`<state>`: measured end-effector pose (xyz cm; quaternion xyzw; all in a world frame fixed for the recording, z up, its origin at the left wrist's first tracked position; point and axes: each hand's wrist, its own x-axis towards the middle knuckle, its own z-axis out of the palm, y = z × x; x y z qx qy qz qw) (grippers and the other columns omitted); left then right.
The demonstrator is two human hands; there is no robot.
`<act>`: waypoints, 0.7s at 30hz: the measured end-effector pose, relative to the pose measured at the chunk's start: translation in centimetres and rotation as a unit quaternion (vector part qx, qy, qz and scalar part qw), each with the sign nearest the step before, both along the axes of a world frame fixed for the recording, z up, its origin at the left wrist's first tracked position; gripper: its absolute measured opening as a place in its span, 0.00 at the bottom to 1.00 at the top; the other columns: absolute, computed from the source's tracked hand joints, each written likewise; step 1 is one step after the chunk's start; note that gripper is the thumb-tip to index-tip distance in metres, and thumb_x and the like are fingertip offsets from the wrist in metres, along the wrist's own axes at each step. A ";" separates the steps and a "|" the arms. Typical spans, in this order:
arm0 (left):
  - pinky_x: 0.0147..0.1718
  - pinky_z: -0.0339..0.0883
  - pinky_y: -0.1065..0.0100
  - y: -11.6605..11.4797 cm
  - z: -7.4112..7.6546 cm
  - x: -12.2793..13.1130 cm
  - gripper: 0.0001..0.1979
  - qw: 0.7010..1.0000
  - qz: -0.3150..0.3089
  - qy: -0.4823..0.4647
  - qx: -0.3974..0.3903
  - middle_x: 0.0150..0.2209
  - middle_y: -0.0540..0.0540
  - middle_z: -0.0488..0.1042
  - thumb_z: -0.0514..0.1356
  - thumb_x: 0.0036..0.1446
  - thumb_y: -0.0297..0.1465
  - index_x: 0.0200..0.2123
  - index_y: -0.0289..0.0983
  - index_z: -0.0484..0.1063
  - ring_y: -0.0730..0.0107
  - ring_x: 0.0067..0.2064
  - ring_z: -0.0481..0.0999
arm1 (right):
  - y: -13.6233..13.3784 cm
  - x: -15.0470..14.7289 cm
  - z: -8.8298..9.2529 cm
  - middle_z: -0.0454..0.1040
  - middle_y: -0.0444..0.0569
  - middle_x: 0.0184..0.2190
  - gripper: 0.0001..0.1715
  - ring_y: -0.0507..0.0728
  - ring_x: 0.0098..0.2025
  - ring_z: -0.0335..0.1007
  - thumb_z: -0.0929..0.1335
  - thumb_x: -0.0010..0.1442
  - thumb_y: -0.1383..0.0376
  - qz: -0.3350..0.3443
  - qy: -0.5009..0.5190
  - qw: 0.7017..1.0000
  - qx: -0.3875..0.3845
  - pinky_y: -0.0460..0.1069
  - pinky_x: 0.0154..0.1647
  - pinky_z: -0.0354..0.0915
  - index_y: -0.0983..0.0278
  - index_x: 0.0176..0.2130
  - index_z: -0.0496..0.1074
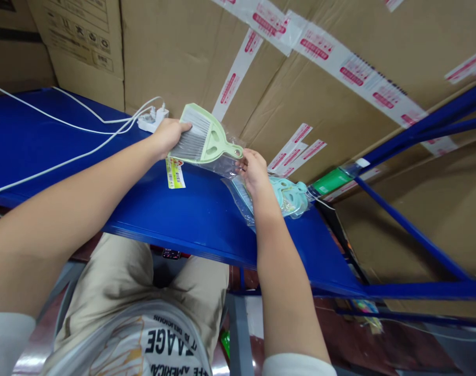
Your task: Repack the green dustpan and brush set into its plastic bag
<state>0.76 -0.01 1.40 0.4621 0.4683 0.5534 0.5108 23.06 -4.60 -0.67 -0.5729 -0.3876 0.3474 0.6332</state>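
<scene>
Both hands on a mini dustpan set, one at each end.

Left hand [169,137] is clamped on the wide end of the green dustpan and brush [206,138], right hand [255,169] pinches the clear bag [222,166] under its handle, so the set sits right between them above the blue shelf [206,219]. A light-blue bagged set [290,196] lies beside the right wrist, a yellow label [175,173] just under the left hand, and a white plug [153,119] just beyond it.

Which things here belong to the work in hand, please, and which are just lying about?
In hand: green dustpan-and-brush set, clear plastic bag, left hand, right hand.
Lying about: blue bagged set, yellow label, white power strip, green bottle, cardboard boxes.
</scene>
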 end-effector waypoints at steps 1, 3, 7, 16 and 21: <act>0.39 0.78 0.63 0.1 0.0 0.0 0.02 1.000 0.000 -0.001 -0.002 0.26 0.45 0.78 0.66 0.52 0.27 0.31 0.37 0.77 0.58 0.37 0.83 | -0.1 0.0 0.0 0.73 0.38 0.27 0.06 0.49 0.26 0.69 0.70 0.61 0.65 0.006 0.009 1.000 0.001 0.43 0.27 0.64 0.60 0.40 0.69; 0.38 0.78 0.63 0.3 -0.1 -0.1 0.03 1.000 0.002 -0.006 -0.006 0.26 0.45 0.78 0.67 0.51 0.27 0.30 0.37 0.77 0.58 0.36 0.83 | -0.1 0.0 0.1 0.74 0.38 0.27 0.07 0.49 0.25 0.68 0.71 0.60 0.66 0.015 0.027 1.000 0.007 0.43 0.26 0.63 0.60 0.40 0.70; 0.35 0.79 0.64 0.6 -0.2 -0.1 0.04 1.000 0.009 -0.024 -0.008 0.26 0.45 0.78 0.68 0.50 0.26 0.27 0.37 0.76 0.58 0.36 0.82 | 0.0 0.0 0.0 0.75 0.39 0.28 0.06 0.49 0.26 0.69 0.71 0.61 0.64 0.023 0.054 0.998 0.018 0.44 0.27 0.64 0.61 0.37 0.70; 0.30 0.76 0.70 0.7 0.1 0.0 0.14 0.997 0.017 -0.070 -0.018 0.20 0.50 0.68 0.64 0.53 0.20 0.19 0.38 0.68 0.69 0.29 0.77 | 0.4 0.3 -0.6 0.73 0.40 0.26 0.09 0.50 0.26 0.72 0.71 0.64 0.62 0.007 0.098 0.994 0.041 0.45 0.28 0.67 0.60 0.33 0.69; 0.30 0.73 0.76 1.2 0.2 -0.6 0.20 0.996 0.035 -0.076 -0.009 0.17 0.54 0.59 0.65 0.53 0.19 0.16 0.39 0.62 0.76 0.25 0.70 | 0.5 0.3 -0.3 0.70 0.37 0.21 0.15 0.48 0.21 0.69 0.71 0.67 0.63 -0.036 0.141 0.989 0.037 0.42 0.23 0.65 0.61 0.29 0.66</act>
